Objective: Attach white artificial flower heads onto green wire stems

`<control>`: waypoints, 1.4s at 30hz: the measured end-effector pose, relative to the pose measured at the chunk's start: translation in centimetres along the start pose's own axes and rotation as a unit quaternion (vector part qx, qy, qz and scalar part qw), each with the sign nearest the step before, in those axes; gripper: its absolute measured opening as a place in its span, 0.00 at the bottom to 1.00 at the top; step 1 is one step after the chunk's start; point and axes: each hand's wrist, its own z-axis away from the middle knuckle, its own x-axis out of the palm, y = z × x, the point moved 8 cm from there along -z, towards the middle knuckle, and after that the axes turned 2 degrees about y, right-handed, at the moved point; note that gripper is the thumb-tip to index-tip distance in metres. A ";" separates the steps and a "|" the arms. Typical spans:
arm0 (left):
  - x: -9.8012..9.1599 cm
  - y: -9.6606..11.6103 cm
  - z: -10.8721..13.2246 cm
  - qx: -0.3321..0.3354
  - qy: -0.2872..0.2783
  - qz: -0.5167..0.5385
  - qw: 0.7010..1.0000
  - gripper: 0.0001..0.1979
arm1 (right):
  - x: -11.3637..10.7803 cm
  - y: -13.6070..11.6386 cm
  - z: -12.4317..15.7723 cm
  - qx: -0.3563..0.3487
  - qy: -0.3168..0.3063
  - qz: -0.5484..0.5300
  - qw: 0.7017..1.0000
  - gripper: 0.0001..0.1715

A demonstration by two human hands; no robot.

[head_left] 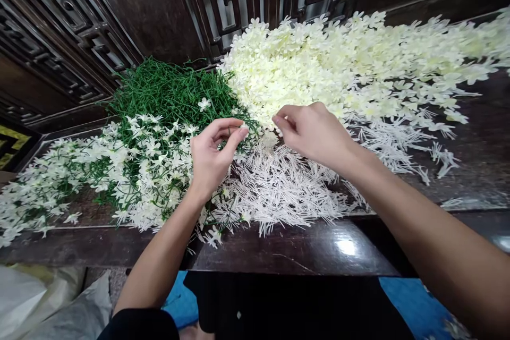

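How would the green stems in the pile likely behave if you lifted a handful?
The green stems look thin and curved, so probably floppy and light. They lie tangled, so a handful would likely drag neighbours along. Being thin, they seem unlikely to roll.

Stems point(171, 90) lie left of the petal heap point(338, 64) — stamens point(279, 186) in front, on the table point(298, 252).

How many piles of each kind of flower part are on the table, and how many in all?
Green stem pile: 1
Cream petal pile: 1
White stamen pile: 1
Assembled flower sprig pile: 1
Total: 4 piles
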 end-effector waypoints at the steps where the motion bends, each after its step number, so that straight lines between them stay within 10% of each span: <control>1: 0.0 0.0 0.0 0.001 0.000 0.001 1.000 0.05 | 0.1 0.5 0.0 0.018 -0.008 0.024 1.000 0.16; 8: 0.0 -0.1 0.1 -0.002 0.000 0.009 1.000 0.05 | 4.2 -0.2 1.0 0.011 -0.232 -0.201 0.952 0.17; 21: 0.1 -0.7 0.2 -0.030 0.004 0.035 0.999 0.09 | 4.8 -0.8 1.3 -0.049 -0.272 -0.140 0.951 0.09; 42: 0.5 -1.3 -0.2 -0.097 -0.016 0.136 0.986 0.05 | 1.7 -1.9 0.5 -0.078 -0.216 -0.359 0.905 0.08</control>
